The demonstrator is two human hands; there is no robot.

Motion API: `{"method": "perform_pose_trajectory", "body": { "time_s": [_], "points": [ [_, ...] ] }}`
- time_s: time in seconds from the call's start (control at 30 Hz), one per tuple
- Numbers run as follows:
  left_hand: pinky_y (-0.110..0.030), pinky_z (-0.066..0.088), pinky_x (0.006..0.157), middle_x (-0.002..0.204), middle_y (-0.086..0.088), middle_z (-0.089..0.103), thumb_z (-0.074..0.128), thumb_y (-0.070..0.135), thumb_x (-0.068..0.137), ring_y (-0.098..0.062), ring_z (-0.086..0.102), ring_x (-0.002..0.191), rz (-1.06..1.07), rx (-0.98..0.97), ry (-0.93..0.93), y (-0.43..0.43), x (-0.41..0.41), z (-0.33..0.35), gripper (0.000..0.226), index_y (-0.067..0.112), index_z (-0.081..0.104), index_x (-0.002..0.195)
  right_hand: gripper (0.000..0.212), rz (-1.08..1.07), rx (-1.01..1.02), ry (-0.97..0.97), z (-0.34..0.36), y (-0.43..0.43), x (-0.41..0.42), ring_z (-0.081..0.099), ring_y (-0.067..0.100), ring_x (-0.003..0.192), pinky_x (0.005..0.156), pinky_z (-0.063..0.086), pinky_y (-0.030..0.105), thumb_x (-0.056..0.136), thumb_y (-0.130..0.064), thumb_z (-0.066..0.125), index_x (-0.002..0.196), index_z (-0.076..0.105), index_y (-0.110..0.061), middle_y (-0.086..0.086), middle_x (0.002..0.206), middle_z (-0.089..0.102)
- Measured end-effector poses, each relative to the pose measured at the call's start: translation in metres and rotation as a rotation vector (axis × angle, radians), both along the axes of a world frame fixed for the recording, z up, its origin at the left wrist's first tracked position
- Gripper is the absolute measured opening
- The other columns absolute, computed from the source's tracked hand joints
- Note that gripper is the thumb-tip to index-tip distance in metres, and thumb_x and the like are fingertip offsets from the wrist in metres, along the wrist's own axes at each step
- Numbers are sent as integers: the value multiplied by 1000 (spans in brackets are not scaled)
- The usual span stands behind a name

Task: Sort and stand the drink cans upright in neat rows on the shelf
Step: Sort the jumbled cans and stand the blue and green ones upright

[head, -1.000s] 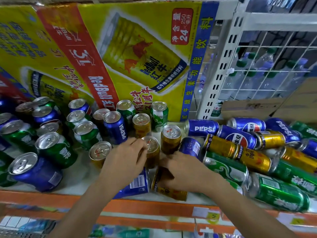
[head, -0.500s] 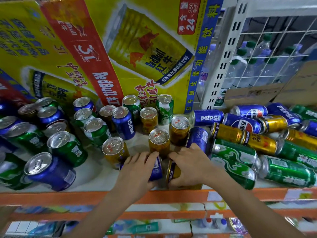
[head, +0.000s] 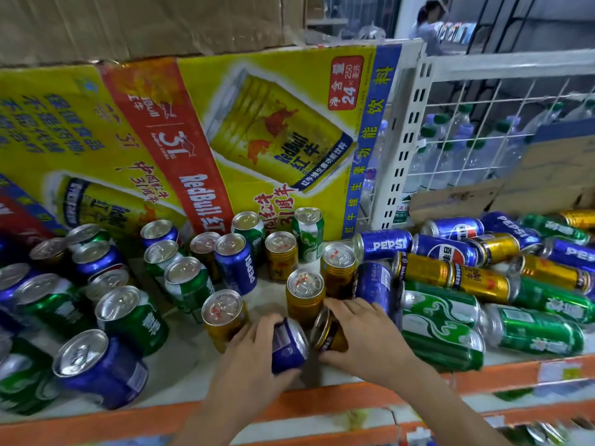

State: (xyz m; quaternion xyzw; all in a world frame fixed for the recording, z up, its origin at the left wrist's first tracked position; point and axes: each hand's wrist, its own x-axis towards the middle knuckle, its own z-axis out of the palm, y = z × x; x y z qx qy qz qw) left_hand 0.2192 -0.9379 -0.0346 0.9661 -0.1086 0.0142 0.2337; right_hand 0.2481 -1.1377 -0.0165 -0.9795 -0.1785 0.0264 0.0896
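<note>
My left hand (head: 249, 358) grips a blue Pepsi can (head: 288, 346), tilted part way up near the shelf's front edge. My right hand (head: 367, 339) grips a gold Red Bull can (head: 330, 333), also tilted, its top turned towards the blue can. Just behind them stand upright gold cans (head: 304, 294). Several blue, green and gold cans stand upright on the left (head: 190, 284). To the right, several cans lie on their sides in a heap (head: 450, 278).
A yellow Red Bull carton (head: 257, 140) leans behind the upright cans. A white wire rack (head: 483, 130) with water bottles stands at the back right. The shelf's orange front edge (head: 338, 400) runs below my hands.
Both hands have tipped their cans up from lying flat to tilted. The camera has risen, so more of the carton and the room beyond shows.
</note>
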Motion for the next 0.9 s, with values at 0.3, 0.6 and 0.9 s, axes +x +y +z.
{"method": "perform_pose_trajectory", "body": {
  "time_s": [0.3, 0.6, 0.9],
  "points": [
    [-21, 55, 60, 95, 11, 69, 79, 75, 25, -8, 67, 81, -149, 373, -111, 23, 0, -11, 98, 25, 69, 109, 93, -35, -217, -51, -8, -17, -15, 59, 20, 114, 90, 50, 37, 36, -77, 64, 109, 68, -20, 1, 117, 64],
    [-24, 53, 48, 87, 10, 62, 82, 62, 26, -12, 61, 65, -162, 378, -128, 29, -9, -5, 94, 30, 59, 111, 81, 46, -320, -21, 15, -24, -10, 35, 23, 137, 113, 25, 42, 59, -62, 69, 128, 51, -25, 1, 135, 49],
    [-22, 51, 58, 97, 11, 61, 82, 59, 44, -12, 62, 75, -69, 244, -257, 15, -7, 27, 73, 30, 52, 104, 65, 47, -129, 37, 33, -7, -1, 45, 20, 117, 87, 44, 33, 78, -45, 63, 132, 32, -27, -6, 131, 40]
  ]
}}
